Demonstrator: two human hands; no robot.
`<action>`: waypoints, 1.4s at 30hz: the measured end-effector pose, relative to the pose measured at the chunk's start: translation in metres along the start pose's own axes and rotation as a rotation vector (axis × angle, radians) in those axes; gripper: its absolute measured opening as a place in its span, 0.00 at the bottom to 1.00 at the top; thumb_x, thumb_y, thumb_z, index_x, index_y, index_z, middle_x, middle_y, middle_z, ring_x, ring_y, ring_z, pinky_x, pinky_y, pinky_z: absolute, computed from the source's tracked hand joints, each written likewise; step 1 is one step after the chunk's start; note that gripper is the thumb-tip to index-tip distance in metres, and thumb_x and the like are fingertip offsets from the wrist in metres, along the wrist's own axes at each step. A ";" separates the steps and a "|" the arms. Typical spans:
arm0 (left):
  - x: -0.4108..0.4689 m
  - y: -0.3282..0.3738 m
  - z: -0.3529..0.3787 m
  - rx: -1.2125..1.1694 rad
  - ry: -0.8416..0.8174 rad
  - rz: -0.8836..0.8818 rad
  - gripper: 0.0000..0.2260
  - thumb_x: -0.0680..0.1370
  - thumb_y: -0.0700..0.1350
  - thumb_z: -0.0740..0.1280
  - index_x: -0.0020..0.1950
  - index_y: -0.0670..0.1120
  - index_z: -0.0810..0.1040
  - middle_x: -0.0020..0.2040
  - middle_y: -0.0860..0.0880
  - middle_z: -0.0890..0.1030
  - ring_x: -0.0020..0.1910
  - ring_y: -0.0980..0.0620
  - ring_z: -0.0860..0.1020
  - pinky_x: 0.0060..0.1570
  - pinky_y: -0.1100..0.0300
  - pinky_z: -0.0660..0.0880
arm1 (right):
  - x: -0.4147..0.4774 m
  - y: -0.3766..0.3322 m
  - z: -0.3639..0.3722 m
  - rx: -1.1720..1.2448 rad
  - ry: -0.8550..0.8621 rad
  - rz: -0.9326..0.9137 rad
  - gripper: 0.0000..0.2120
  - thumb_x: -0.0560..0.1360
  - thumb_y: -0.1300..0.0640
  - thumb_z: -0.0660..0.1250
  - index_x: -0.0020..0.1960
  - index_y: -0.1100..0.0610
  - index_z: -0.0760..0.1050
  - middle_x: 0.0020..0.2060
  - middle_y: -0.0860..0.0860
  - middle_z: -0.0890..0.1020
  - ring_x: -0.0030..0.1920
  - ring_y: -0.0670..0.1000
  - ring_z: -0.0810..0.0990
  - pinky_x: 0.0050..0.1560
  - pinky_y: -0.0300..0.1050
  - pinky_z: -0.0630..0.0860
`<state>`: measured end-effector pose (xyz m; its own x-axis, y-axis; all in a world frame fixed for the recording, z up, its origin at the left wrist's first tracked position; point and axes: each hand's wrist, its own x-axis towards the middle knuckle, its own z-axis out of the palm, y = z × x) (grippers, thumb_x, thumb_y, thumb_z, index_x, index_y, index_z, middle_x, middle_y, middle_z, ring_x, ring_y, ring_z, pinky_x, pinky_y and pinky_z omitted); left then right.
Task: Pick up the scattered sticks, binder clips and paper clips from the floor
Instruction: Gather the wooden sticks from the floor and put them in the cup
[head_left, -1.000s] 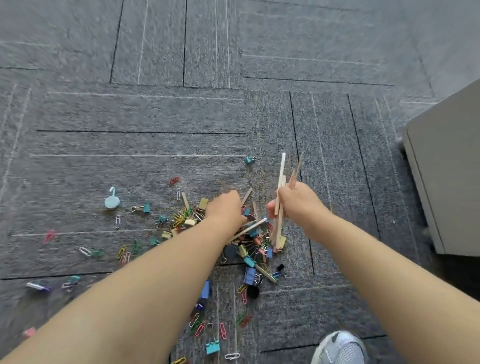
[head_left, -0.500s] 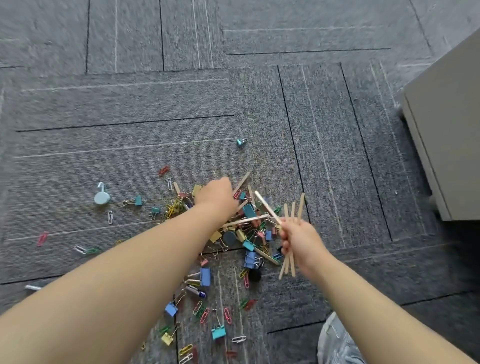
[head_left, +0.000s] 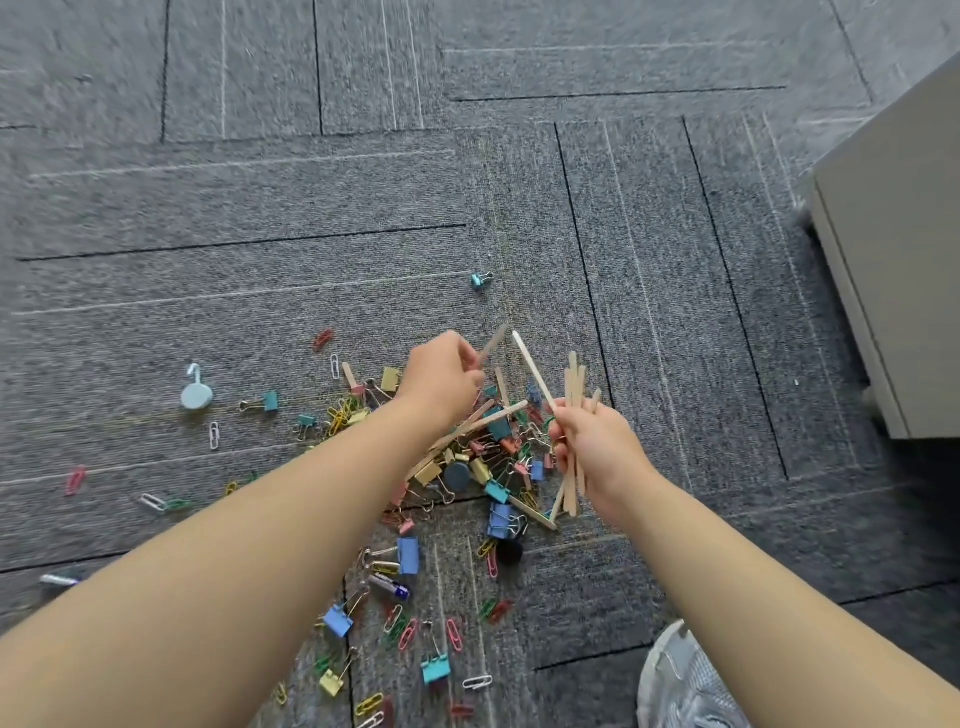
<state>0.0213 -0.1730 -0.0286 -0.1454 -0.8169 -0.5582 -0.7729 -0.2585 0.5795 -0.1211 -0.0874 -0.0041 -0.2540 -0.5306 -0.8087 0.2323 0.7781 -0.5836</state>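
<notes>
Beneath my wrists, binder clips and paper clips litter the floor. My right hand grips a bundle of sticks, roughly upright. Farther left, my left hand pinches one stick, angled away to the right; I'd pass it rightward.

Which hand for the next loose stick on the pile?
Probably left. The left hand sits over the pile, pinching just one stick; the right hand grips a full bundle of sticks.
</notes>
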 end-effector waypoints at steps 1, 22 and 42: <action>-0.003 0.002 -0.003 -0.195 0.011 -0.033 0.03 0.79 0.40 0.64 0.52 0.46 0.73 0.46 0.49 0.78 0.43 0.53 0.78 0.37 0.60 0.73 | 0.000 -0.001 0.000 0.005 -0.015 -0.006 0.06 0.80 0.62 0.58 0.53 0.58 0.73 0.31 0.49 0.73 0.28 0.44 0.67 0.32 0.38 0.67; -0.020 0.006 0.003 -0.668 -0.484 -0.242 0.26 0.73 0.66 0.62 0.55 0.44 0.77 0.47 0.50 0.78 0.31 0.57 0.63 0.32 0.65 0.62 | 0.003 -0.025 0.028 -0.413 -0.061 -0.079 0.18 0.81 0.48 0.55 0.44 0.58 0.77 0.39 0.50 0.78 0.40 0.50 0.75 0.44 0.47 0.71; -0.015 -0.040 -0.027 -0.735 -0.256 -0.239 0.09 0.82 0.36 0.54 0.55 0.45 0.72 0.48 0.49 0.75 0.29 0.58 0.65 0.28 0.65 0.64 | 0.027 0.007 0.035 -1.353 -0.049 -0.437 0.18 0.72 0.50 0.72 0.59 0.50 0.72 0.55 0.52 0.71 0.57 0.55 0.71 0.57 0.53 0.73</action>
<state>0.0713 -0.1641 -0.0270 -0.2326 -0.5765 -0.7833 -0.2113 -0.7562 0.6193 -0.0931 -0.1078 -0.0330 -0.0314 -0.7973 -0.6027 -0.9246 0.2523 -0.2856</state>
